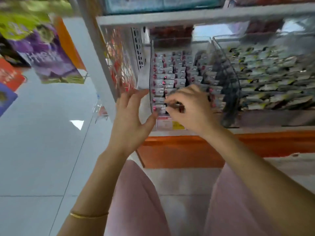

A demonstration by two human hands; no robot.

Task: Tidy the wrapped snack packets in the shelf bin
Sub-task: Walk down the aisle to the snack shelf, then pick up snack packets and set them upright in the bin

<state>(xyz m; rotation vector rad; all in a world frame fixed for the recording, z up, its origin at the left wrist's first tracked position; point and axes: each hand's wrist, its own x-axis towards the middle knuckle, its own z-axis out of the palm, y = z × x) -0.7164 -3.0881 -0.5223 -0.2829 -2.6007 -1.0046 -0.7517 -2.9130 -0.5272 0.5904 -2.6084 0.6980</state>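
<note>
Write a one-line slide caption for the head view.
Right hand pinches a dark wrapped packet at the front of the clear bin; open left hand flanks its wall.

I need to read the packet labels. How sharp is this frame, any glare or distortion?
Head view: motion blur smears the silver-and-pink wrapped snack packets and the dark packet pinched by the right hand, labels unreadable; its wide-angle lens bends the white shelf edge; a bright glare patch sits on the pale floor tile.

Bin (151, 79) open on top — shelf (170, 18) (upper) overhead.
</note>
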